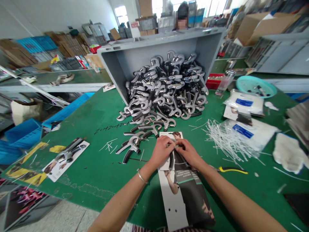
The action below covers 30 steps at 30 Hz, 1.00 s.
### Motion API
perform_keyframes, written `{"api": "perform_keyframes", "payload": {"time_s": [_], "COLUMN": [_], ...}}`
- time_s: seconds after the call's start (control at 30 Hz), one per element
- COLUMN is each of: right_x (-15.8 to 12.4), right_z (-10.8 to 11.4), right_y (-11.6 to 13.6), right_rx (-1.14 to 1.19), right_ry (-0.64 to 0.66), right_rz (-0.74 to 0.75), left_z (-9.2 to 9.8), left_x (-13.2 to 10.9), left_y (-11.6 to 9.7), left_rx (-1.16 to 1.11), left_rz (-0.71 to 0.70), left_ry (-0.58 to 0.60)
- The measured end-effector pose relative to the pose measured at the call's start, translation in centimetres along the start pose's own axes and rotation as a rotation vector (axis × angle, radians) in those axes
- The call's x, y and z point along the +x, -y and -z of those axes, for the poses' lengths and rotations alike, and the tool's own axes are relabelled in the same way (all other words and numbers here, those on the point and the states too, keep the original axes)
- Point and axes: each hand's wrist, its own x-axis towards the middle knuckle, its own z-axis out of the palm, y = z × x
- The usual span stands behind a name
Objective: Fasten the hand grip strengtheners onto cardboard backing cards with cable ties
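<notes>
In the middle of the table a printed cardboard card (166, 166) lies on a stack of similar cards (172, 206). A grey-and-black hand grip strengthener is on the top card, one curved handle (171, 161) showing below my fingers. My left hand (163, 147) is closed over the strengthener's upper part. Close beside it, my right hand (187, 151) pinches at the same spot; what lies between its fingertips is too small to make out. Several loose strengtheners (131, 145) lie just left of my hands. White cable ties (224, 140) are heaped to the right.
A tipped grey crate (116, 67) spills many hand grips toward me. A carded grip (69, 158) lies at left. Yellow-handled pliers (233, 169), plastic bags (256, 133), a white glove (288, 153) and a turquoise bowl (256, 85) are at right. Another person (182, 16) is behind the crate.
</notes>
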Motion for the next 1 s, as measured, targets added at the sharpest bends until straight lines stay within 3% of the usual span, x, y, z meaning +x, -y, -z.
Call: {"api": "perform_keyframes", "payload": {"time_s": [0.1,0.23,0.4,0.57,0.63,0.7,0.8,0.9,1.0], "right_x": [0.0,0.1,0.2,0.6,0.4,-0.3,-2.2,-4.2,-5.0], "right_z": [-0.5,-1.2,-1.5,-1.5,-0.9,0.2,2.1,2.7,1.8], "right_y": [-0.4,-0.5,-0.5,-0.1,0.7,2.1,4.5,6.3,7.0], "right_rx": [0.008,-0.010,-0.012,-0.054,-0.061,-0.085,-0.290,-0.612,-0.769], "right_ry": [-0.043,-0.078,-0.083,-0.064,-0.045,-0.008,0.165,0.336,0.399], "right_rz": [-0.023,-0.004,0.021,0.031,0.042,0.076,0.205,0.333,0.392], "left_z": [-0.8,-1.1,-0.6,-2.0,-1.7,-0.8,0.7,1.3,1.2], "left_x": [-2.4,-4.4,-4.0,-5.3,-5.9,-6.5,-7.4,-7.8,-7.5], "left_y": [-1.2,-1.3,-0.9,-1.8,-2.4,-2.8,-2.5,-1.7,-1.4], "left_rx": [0.258,0.428,0.237,0.586,0.651,0.674,0.668,0.633,0.645], "left_rz": [-0.197,-0.392,-0.210,-0.405,-0.346,-0.180,0.056,0.074,0.061], "left_ry": [0.026,0.214,-0.070,0.232,0.213,0.096,0.026,0.105,0.133]}}
